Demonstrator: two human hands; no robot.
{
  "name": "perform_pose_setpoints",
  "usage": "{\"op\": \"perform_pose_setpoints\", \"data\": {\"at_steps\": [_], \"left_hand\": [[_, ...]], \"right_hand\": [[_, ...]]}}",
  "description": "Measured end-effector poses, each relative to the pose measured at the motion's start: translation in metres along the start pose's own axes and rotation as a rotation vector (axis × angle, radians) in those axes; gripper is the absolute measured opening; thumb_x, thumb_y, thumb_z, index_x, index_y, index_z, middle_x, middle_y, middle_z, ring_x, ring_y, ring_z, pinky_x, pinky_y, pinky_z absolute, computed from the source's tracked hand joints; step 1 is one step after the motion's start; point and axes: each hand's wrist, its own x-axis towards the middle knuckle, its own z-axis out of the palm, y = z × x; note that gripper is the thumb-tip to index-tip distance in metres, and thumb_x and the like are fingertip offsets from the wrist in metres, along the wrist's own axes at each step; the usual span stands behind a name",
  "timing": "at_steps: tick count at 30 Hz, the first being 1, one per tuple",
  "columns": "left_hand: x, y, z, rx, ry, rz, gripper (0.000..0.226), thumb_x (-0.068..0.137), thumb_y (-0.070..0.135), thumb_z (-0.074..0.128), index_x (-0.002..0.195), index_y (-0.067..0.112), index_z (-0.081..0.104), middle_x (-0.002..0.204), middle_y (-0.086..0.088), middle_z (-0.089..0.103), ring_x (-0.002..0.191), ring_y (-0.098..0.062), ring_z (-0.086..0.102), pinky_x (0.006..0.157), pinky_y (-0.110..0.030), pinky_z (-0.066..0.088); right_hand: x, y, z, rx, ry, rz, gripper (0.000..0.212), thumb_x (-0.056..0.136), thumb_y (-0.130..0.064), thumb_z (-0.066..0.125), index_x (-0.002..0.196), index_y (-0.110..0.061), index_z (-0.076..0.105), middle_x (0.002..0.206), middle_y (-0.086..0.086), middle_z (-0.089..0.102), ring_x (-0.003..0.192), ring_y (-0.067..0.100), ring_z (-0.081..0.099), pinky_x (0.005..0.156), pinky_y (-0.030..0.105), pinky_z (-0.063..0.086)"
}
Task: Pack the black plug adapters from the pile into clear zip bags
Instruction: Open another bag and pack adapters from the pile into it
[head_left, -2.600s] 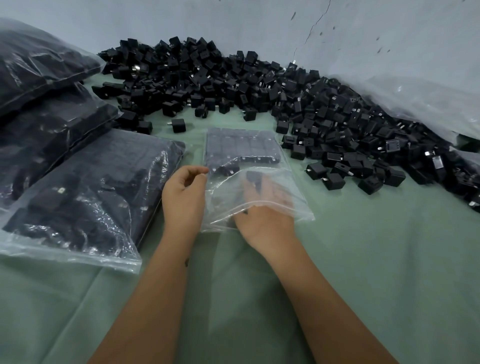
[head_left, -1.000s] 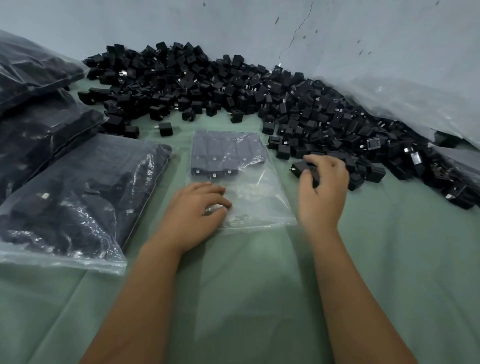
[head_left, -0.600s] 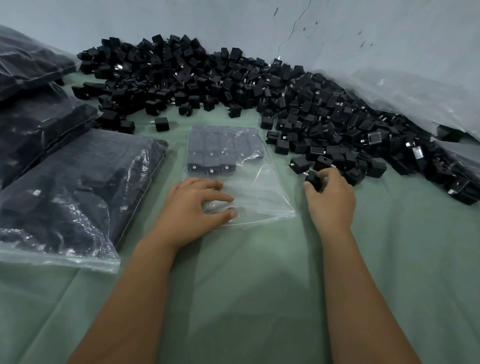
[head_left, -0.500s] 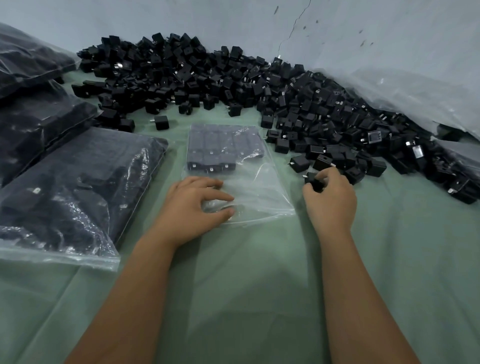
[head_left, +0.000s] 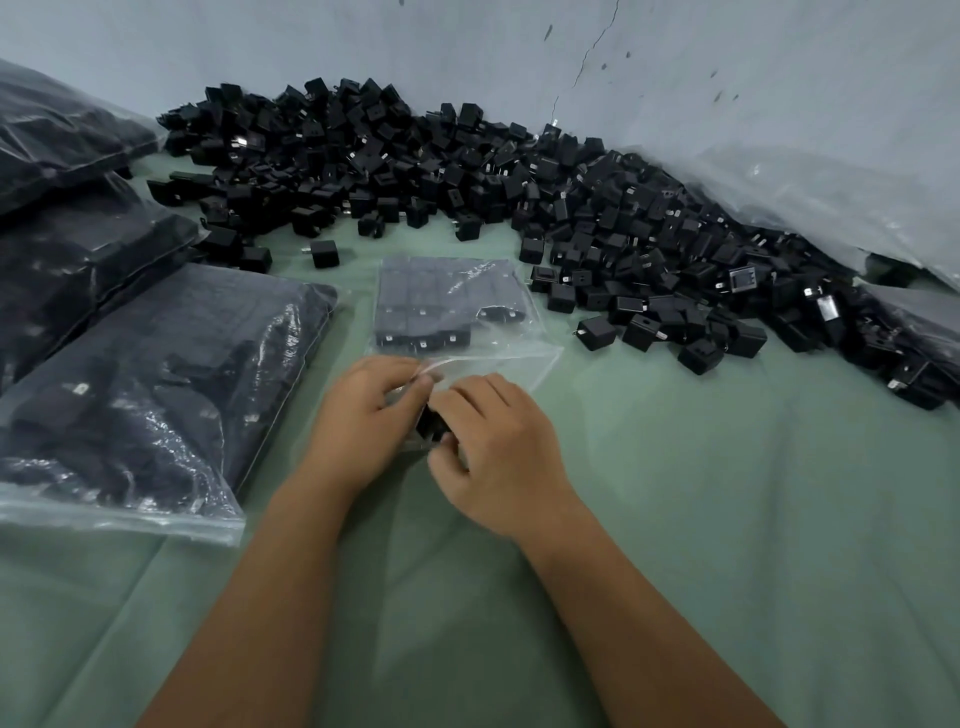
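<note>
A clear zip bag (head_left: 511, 343) lies flat on the green cloth, its far half filled with rows of black plug adapters. My left hand (head_left: 363, 421) pinches the bag's near mouth edge between thumb and fingers. Close against it, my right hand (head_left: 498, 452) grips one black adapter (head_left: 430, 423) at the bag's opening. The big pile of loose black adapters (head_left: 519, 192) stretches along the wall behind the bag and off to the right.
Three filled bags of adapters lie at the left, the nearest one (head_left: 150, 384) beside my left forearm. Crumpled clear plastic (head_left: 831, 202) rests against the wall at the right. A grey wall (head_left: 467, 47) closes the back. Green cloth (head_left: 727, 519) covers the surface.
My right hand left the pile's edge with an adapter and came left to the bag mouth. My left hand went from lying flat on the bag to pinching its edge.
</note>
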Motion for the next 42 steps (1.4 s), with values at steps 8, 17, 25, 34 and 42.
{"op": "perform_pose_setpoints", "data": {"at_steps": [8,17,25,34,42], "left_hand": [[-0.005,0.007,0.002,-0.143,0.101,0.017,0.017,0.087,0.031,0.061,0.095,0.028,0.076,0.094,0.020,0.070,0.098,-0.004,0.062,0.088,-0.015,0.044],[-0.006,0.015,0.000,-0.158,0.077,0.085,0.017,0.085,0.022,0.063,0.085,0.013,0.077,0.088,0.005,0.073,0.089,-0.012,0.067,0.086,-0.037,0.052],[-0.006,0.021,0.001,-0.123,0.086,0.149,0.017,0.082,0.021,0.068,0.091,0.012,0.079,0.092,0.004,0.073,0.093,-0.014,0.068,0.088,-0.040,0.053],[-0.005,0.017,0.002,-0.076,0.053,0.209,0.022,0.082,0.029,0.067,0.086,0.012,0.080,0.091,0.005,0.073,0.091,-0.012,0.068,0.085,-0.039,0.053],[-0.005,0.016,0.002,-0.074,0.068,0.214,0.013,0.080,0.016,0.070,0.088,0.011,0.080,0.093,0.004,0.074,0.093,-0.013,0.068,0.086,-0.040,0.053]], "right_hand": [[-0.003,0.002,-0.003,-0.207,-0.159,0.296,0.027,0.075,-0.023,0.054,0.099,-0.021,0.066,0.084,0.004,0.055,0.075,0.023,0.054,0.059,0.028,0.043],[-0.004,-0.004,-0.001,-0.292,-0.258,0.237,0.032,0.081,-0.033,0.046,0.097,-0.021,0.071,0.089,0.004,0.063,0.082,0.026,0.060,0.076,0.036,0.046],[-0.001,0.000,-0.001,-0.424,-0.396,0.338,0.036,0.093,-0.042,0.041,0.119,-0.029,0.061,0.111,0.003,0.063,0.108,0.027,0.053,0.097,0.038,0.036],[0.014,0.006,0.005,-0.387,-0.409,0.384,0.022,0.090,-0.027,0.042,0.069,-0.021,0.049,0.073,-0.001,0.054,0.080,0.021,0.049,0.079,0.035,0.037],[0.044,0.029,0.037,-0.414,-0.730,0.461,0.023,0.088,-0.037,0.038,0.097,-0.022,0.053,0.104,0.002,0.053,0.109,0.025,0.049,0.097,0.035,0.035]]}}
